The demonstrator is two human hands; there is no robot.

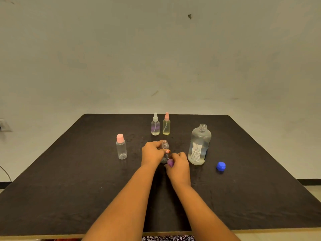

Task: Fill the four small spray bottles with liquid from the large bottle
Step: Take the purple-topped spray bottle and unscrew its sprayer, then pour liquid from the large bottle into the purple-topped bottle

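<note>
The uncapped small bottle [164, 145] stood upright at the middle of the bench [69, 197], mouth pointing up, my left hand [152, 153] curled round its body. My right hand [178, 168] pinched a purple cap [170, 162] just beside its base. The large bottle [199, 145] stood upright and open to the right.

No words or numbers can be read. The large bottle [202, 136], toward 2 o'clock from the middle of the surface [69, 188], carries a white paper label [196, 153] with several lines of small dark print, all too blurred and too small to make out.
</note>
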